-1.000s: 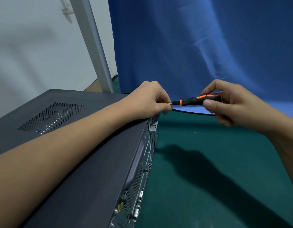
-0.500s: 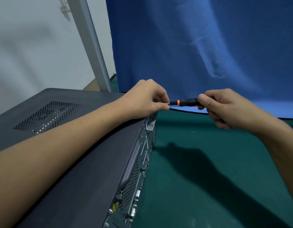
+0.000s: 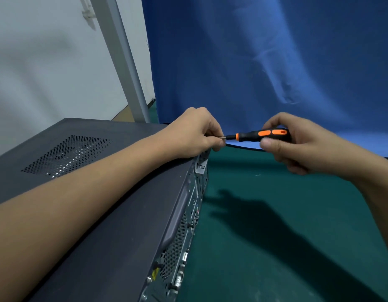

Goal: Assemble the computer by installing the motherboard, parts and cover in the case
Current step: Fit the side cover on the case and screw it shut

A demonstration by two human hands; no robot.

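Dark computer case (image 3: 106,214) lies on the green table (image 3: 275,247) with cover on, left hand (image 3: 195,131) resting on its far top corner pinching the screwdriver (image 3: 260,135) tip, right hand (image 3: 302,144) gripping the orange-black handle level, blue cloth (image 3: 265,62) behind.

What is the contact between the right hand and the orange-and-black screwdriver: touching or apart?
Touching. The head view shows the right hand with thumb and fingers curled round the handle of the screwdriver, no gap showing.
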